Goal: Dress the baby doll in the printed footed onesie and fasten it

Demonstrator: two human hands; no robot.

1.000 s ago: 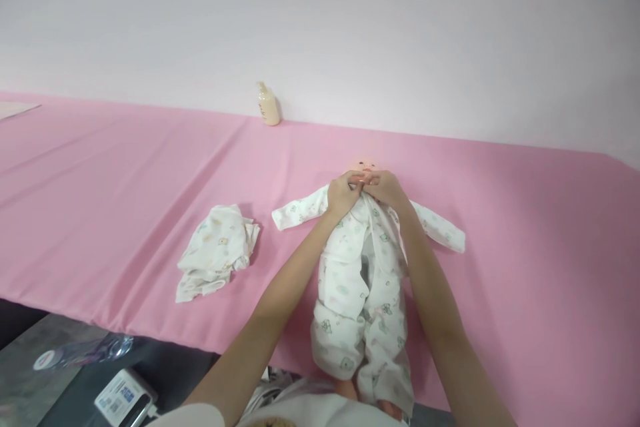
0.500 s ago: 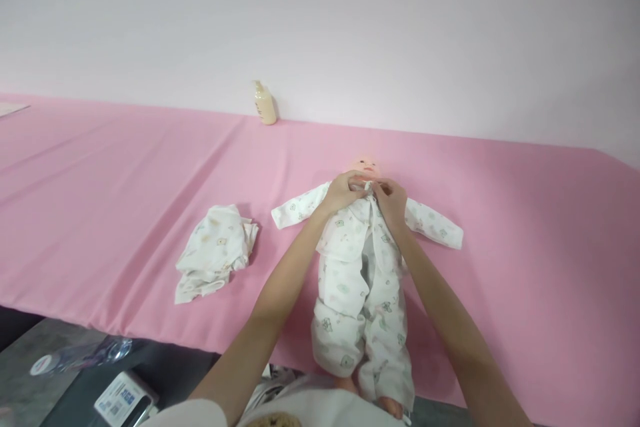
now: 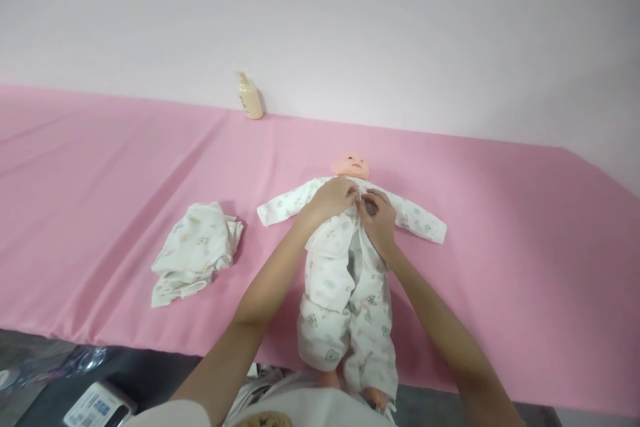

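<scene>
Doll (image 3: pixel 350 165) lies face-up while left hand (image 3: pixel 331 198) and right hand (image 3: pixel 379 220) pinch its romper (image 3: pixel 345 280) collar.

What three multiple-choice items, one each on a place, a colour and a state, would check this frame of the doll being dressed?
1. Where does the pump bottle stand?
A. at the far edge of the table by the wall
B. beside the doll's feet
C. on the crumpled garment

2. What colour is the table cover?
A. blue
B. pink
C. green

3. How does the front of the doll's outfit look below the hands?
A. closed all the way down
B. partly open, with a gap down the middle
C. taken off entirely

Answers:
1 A, it stands where the cover meets the wall.
2 B, the cloth is pink throughout.
3 B, the left hand and right hand pinch the fabric at the chest, and a gap shows beneath them.
</scene>
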